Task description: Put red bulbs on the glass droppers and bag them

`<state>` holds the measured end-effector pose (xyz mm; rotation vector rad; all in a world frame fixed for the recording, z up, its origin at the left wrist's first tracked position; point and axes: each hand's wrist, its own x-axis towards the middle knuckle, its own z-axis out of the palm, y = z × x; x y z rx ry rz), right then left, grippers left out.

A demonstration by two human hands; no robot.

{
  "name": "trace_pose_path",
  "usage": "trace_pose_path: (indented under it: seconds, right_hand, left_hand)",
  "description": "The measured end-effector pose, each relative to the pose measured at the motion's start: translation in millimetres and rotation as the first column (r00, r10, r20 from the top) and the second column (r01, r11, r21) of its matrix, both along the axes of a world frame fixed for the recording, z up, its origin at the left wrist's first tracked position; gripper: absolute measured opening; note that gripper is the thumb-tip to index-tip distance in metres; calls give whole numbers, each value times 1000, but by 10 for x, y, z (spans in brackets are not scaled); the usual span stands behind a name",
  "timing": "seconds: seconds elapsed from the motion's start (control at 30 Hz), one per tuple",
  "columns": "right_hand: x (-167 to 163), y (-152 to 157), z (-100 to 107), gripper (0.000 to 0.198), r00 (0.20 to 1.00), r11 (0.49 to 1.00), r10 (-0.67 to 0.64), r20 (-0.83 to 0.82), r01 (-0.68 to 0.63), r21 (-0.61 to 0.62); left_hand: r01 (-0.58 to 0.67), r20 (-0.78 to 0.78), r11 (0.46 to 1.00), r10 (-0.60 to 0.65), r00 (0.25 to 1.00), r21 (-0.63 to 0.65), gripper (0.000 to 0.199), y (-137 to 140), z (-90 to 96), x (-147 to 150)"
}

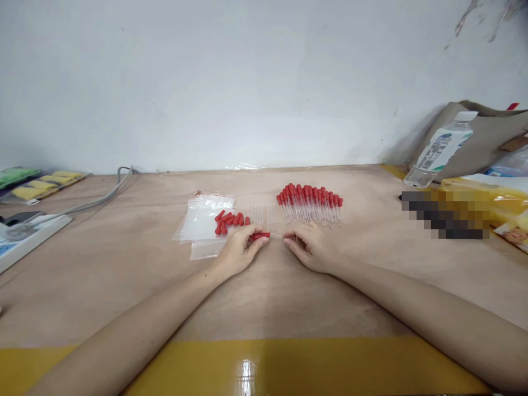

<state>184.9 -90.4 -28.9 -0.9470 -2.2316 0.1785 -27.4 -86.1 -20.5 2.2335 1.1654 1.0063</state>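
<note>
Between finger and thumb, my left hand (243,250) pinches a red rubber bulb (261,235). A thin clear glass tube (276,236) runs from the bulb's mouth to my right hand (308,246), whose fingertips grip its other end. Whether the tube sits inside the bulb is too small to tell. Several loose red bulbs (231,219) lie behind my left hand on clear plastic bags (202,220). Bare glass tubes (264,212) are spread in a row behind the hands. Droppers with red bulbs (311,201) lie fanned out behind my right hand.
On the right, a plastic bottle (441,148) leans against a grey bag (487,137), near yellow packaging (474,190) and a blurred dark object. At left are a power strip (33,239), a grey cable (99,198) and packs of yellow and green items (49,182). A wall stands behind.
</note>
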Motion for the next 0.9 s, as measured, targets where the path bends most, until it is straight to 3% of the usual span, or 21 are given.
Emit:
trace_pose_path:
  seconds: [0.4,0.53,0.7,0.77,0.9]
  right_hand:
    - [41,88,40,18,993,996,78,94,-74,-42]
    - [29,93,40,21,974,991,45,222,-72,115]
    - [-49,67,-8,28,945,928,-70,320,-56,368]
    - [-46,78,-7,27,956,933,-53,288,-56,357]
    - [49,124,31,16,985,984,43,165,-70,163]
  left_hand:
    - [87,9,996,-87,996,-19,13,7,-16,-3]
    - [92,-48,996,-92,995,-13,14,-3,-27,1]
    - [32,-90,997,-25,996,75,12,-11,-32,5]
    - [32,-73,996,-26,997,77,12,-9,-29,3]
    - [59,1,998,-59,998,4,17,12,-24,-5]
